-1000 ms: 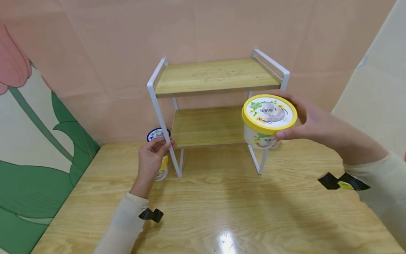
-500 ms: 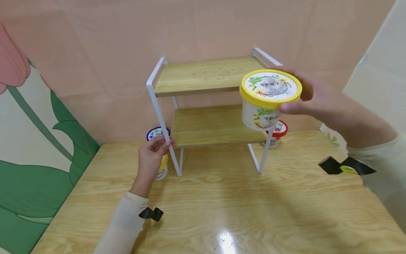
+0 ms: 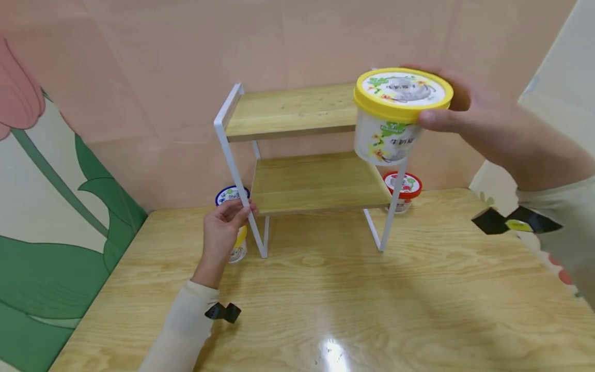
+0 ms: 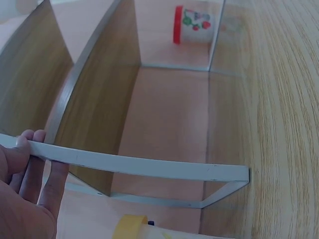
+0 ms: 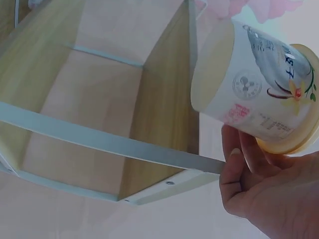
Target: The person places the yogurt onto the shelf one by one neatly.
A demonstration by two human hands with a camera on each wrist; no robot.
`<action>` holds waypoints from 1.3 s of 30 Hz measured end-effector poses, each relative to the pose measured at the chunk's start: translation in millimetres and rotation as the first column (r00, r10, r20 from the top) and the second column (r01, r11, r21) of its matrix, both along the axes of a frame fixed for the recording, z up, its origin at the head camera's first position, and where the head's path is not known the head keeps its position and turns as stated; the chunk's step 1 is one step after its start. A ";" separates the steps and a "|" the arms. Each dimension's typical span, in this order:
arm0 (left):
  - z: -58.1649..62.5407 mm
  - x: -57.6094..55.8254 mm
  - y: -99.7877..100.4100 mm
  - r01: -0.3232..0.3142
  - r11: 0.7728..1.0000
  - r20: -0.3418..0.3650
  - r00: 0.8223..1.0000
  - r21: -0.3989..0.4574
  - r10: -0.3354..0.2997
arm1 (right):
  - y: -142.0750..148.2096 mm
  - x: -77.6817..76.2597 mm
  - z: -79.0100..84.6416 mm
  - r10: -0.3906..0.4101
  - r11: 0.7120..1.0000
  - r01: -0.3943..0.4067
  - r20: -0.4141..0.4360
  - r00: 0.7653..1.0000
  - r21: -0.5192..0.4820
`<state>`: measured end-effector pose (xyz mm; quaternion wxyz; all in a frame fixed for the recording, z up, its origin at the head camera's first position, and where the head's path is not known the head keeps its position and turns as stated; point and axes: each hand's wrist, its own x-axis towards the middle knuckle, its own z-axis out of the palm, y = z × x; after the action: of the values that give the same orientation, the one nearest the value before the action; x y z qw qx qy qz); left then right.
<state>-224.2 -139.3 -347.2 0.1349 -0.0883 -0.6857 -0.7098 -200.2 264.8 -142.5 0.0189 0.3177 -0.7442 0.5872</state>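
Note:
My right hand (image 3: 481,121) grips a yellow-lidded paper tub (image 3: 389,137) by its rim, thumb on the near side. The tub hangs upright, in front of and level with the right end of the top board (image 3: 297,109). In the right wrist view, its pale underside and printed wall (image 5: 254,84) show beside the rack's upper corner. My left hand (image 3: 223,227) pinches the white left leg (image 3: 236,170) of the two-tier rack, near the lower board (image 3: 316,183). The left wrist view shows thumb and fingers around that metal bar (image 4: 134,163).
A red-lidded tub (image 3: 405,187) stands on the table behind the rack's right leg. At the left, a blue-lidded tub (image 3: 228,194) and another yellow-lidded tub (image 3: 239,250) are partly hidden by my left hand. The wooden table (image 3: 297,310) meets a pink backdrop behind the rack.
My right hand has raised the yellow-lidded tub from lower-board height to top-board height, uncovering the red-lidded tub behind. My left hand stays on the rack leg.

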 end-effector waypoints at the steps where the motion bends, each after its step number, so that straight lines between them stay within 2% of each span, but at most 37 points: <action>1: 0.0 -0.2 -0.2 -0.001 1.000 0.000 1.000 -0.004 0.001 | -0.2 -1.6 2.1 0.003 1.000 -0.003 -0.003 1.000 -0.012; 9: 0.1 0.1 -1.6 -0.009 1.000 -0.007 1.000 -0.011 0.009 | -12.2 -16.4 20.6 -0.044 0.997 0.042 -0.024 0.999 -0.059; 15: 0.9 1.8 -0.4 0.002 1.000 -0.008 1.000 0.009 -0.002 | -21.0 -19.2 28.7 -0.133 0.985 0.138 -0.057 0.990 0.102; 20: 1.9 3.4 0.2 0.002 1.000 -0.002 1.000 -0.006 -0.002 | -21.7 -22.0 28.3 -0.165 0.976 0.171 -0.056 0.985 0.137; 23: 1.6 3.6 -0.4 0.001 1.000 0.002 1.000 -0.011 -0.001 | -21.6 -24.6 27.1 -0.168 0.978 0.173 -0.050 0.985 0.117; 39: 2.5 4.5 -1.5 0.004 1.000 0.001 1.000 0.003 -0.004 | -28.2 -37.7 31.0 -0.199 0.962 0.196 -0.002 0.980 0.189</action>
<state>-219.7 -140.8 -344.7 0.1333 -0.0893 -0.6845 -0.7111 -237.9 236.6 -111.5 0.0408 0.2371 -0.8245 0.5121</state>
